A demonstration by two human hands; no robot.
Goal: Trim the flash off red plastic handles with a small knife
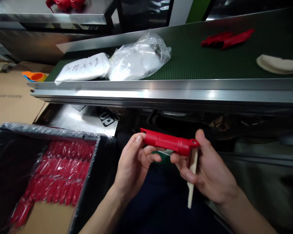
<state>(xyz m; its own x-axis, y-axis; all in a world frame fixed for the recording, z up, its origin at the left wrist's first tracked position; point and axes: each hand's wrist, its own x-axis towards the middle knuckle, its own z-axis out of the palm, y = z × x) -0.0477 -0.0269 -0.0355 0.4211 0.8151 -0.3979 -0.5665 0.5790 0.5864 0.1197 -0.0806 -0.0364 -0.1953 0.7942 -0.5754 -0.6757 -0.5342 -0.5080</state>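
A red plastic tube-shaped part point(169, 142) lies almost level between my two hands, with a small holed tab at its right end. My left hand point(136, 159) grips its left end between thumb and fingers. At the other end, the fingers of my right hand point(205, 165) support the part from below, beside the tab. The same right hand also holds a thin cream-coloured piece point(191, 182), seen edge-on and hanging down past the fingers. What this cream piece is, I cannot tell.
Ahead runs a green conveyor belt point(185, 65) behind a metal rail point(161, 92). It carries white bagged items point(136, 61), red parts point(227, 39) and a cream pad point(278, 64). At lower left, a lined box point(94, 169) holds rows of wrapped red parts point(58, 175). Orange and blue rings point(35, 76) sit beyond.
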